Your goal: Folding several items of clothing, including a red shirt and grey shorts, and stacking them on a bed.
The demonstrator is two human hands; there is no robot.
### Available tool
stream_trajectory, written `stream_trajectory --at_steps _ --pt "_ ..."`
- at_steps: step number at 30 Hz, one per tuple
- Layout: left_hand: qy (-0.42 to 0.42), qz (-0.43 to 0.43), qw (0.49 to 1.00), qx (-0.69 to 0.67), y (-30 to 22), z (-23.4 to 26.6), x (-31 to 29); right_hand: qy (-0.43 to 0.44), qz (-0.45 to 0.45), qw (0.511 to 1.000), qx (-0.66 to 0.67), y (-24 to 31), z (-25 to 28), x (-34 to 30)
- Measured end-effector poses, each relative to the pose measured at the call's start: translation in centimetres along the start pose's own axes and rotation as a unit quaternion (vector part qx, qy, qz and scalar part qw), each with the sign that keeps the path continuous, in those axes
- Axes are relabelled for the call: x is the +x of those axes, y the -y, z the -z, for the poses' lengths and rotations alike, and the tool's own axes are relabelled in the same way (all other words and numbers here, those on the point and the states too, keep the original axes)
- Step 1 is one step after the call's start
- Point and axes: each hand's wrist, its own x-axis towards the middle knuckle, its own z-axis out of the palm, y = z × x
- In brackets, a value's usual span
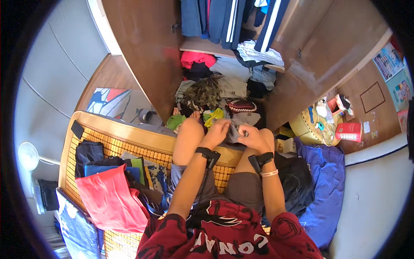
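Observation:
Between my knees, my left hand (218, 132) and my right hand (252, 137) are both closed on a grey piece of cloth (233, 134), its kind unclear. The cloth hangs bunched between them, and the fingers partly hide it. Just beyond it lie a yellow-green cloth (214, 115), a green cloth (175, 121) and a dark red patterned knit piece (242, 106) at the foot of a wardrobe. A camouflage garment (202, 94) is heaped farther in.
Two brown wardrobe doors (144, 47) stand open around hanging trousers (230, 23) and piled clothes. Left of me, a red folded cloth (113, 198) and other clothes lie on the bamboo mat (129, 140). To the right are a purple-blue cover (322, 181) and a yellow stool (304, 126).

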Motion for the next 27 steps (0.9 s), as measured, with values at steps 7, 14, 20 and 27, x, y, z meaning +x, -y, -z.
stream_trajectory --at_steps 7,14,20,27 --pt "0.132 -0.12 0.976 0.124 -0.6 1.7 0.7 -0.002 -0.093 0.945 0.314 0.7 3.3 -3.3" --pt "0.354 0.139 0.924 0.037 -1.1 -0.7 0.6 -0.169 -0.029 0.767 0.618 -1.2 4.8 -3.1" --pt "0.1 0.113 0.965 0.216 3.7 -0.1 1.9 -0.23 -0.174 0.825 0.487 -0.8 3.8 -1.0" --pt "-0.098 -0.205 0.957 0.179 -12.3 14.0 14.8 -0.382 0.07 0.904 0.176 8.2 15.7 6.2"
